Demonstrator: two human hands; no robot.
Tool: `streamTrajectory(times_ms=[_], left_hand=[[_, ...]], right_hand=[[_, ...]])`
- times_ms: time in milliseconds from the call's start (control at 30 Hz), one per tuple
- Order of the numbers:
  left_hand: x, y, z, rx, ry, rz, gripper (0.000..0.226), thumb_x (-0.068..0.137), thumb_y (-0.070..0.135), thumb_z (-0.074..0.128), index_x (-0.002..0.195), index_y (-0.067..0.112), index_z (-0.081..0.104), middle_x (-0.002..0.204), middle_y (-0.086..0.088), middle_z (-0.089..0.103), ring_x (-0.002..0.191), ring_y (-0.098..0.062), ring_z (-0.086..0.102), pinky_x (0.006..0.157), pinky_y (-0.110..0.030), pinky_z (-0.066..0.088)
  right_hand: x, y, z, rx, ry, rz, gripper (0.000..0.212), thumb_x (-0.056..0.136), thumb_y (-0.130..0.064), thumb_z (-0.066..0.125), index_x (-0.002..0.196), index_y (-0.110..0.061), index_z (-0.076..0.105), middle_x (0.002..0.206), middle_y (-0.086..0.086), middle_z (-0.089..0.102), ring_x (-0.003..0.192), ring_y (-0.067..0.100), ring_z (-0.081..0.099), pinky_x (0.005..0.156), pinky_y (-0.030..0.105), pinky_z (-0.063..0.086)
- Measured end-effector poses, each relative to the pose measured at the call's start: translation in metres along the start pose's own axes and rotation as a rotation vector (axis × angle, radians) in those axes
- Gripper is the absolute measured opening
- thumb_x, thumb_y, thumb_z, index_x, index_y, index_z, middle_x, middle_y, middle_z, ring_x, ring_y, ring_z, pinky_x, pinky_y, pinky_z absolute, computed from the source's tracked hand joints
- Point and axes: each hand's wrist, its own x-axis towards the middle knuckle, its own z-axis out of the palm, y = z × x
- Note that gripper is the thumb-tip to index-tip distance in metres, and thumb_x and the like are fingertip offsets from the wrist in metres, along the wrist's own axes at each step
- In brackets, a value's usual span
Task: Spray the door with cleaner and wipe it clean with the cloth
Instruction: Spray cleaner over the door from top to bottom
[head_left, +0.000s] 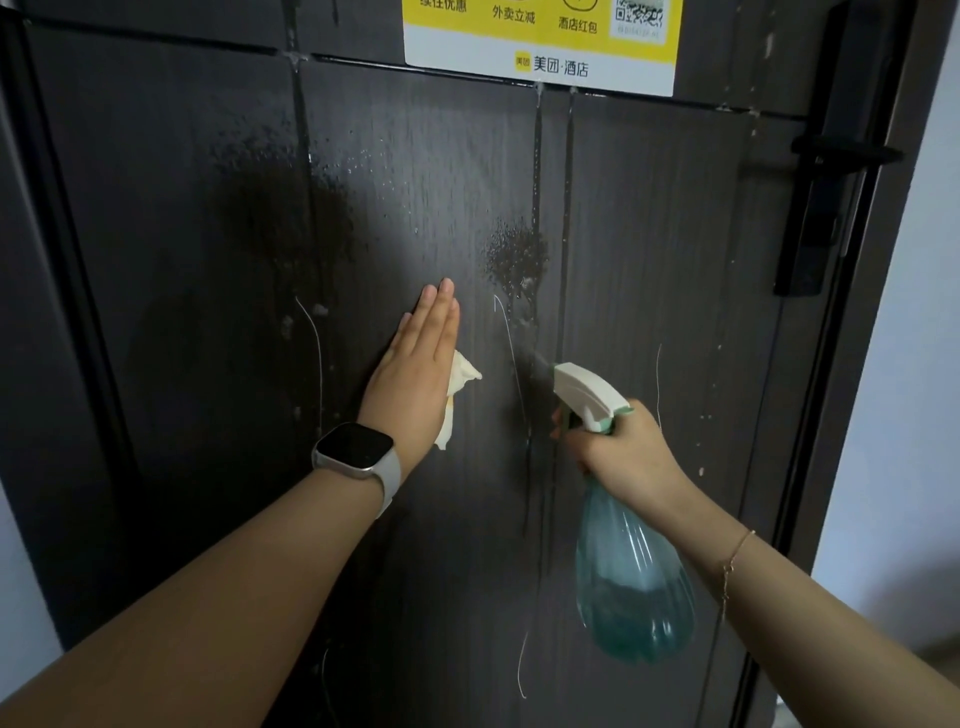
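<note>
A dark wood-grain door fills the view, with wet spray patches and drips near its middle. My left hand lies flat against the door, fingers straight and together, pressing a pale cloth under the palm; part of the cloth sticks out on the right. My right hand grips the neck of a spray bottle with a white trigger head and blue-green liquid, its nozzle pointing at the door just right of the cloth.
A yellow and white sticker is stuck on the door at the top. A black handle and lock plate sit on the door's right edge. A pale wall runs along the right side.
</note>
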Motion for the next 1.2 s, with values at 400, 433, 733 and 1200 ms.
streamTrajectory(times_ms=[400,433,733,1200], left_hand=[[-0.048,0.011,0.026,0.000,-0.014,-0.045,0.095,0.077,-0.001,0.070,0.153,0.004,0.013,0.162,-0.013,-0.002,0.149,-0.025,-0.004,0.120,-0.040,0.002],[-0.064,0.015,0.036,0.007,-0.032,-0.032,0.096,0.075,0.000,0.071,0.152,0.004,0.014,0.162,-0.014,0.001,0.149,-0.027,-0.001,0.120,-0.042,0.006],[-0.133,0.027,0.089,0.142,-0.188,-0.085,0.105,0.076,0.014,0.072,0.150,0.003,-0.001,0.159,-0.017,-0.007,0.147,-0.033,-0.008,0.118,-0.046,0.006],[-0.133,0.025,0.092,0.169,-0.155,-0.080,0.097,0.079,0.012,0.067,0.152,0.001,0.004,0.161,-0.021,0.000,0.146,-0.032,-0.009,0.118,-0.045,0.001]], right_hand=[[-0.051,0.066,0.017,-0.031,-0.042,0.091,0.020,0.078,0.006,0.057,0.082,-0.013,0.064,0.058,-0.004,0.058,0.050,0.006,0.047,0.048,0.024,0.039],[-0.057,0.076,0.021,-0.027,-0.040,0.120,0.018,0.078,0.004,0.058,0.085,-0.011,0.064,0.065,0.003,0.060,0.054,0.012,0.050,0.051,0.030,0.043],[-0.114,0.196,0.062,-0.179,-0.098,0.390,0.024,0.078,0.000,0.061,0.101,-0.010,0.063,0.079,0.015,0.066,0.068,0.028,0.065,0.060,0.045,0.056],[-0.152,0.249,0.084,-0.308,-0.261,0.466,0.020,0.078,0.001,0.060,0.090,-0.015,0.060,0.076,-0.002,0.062,0.064,0.011,0.057,0.051,0.014,0.039]])
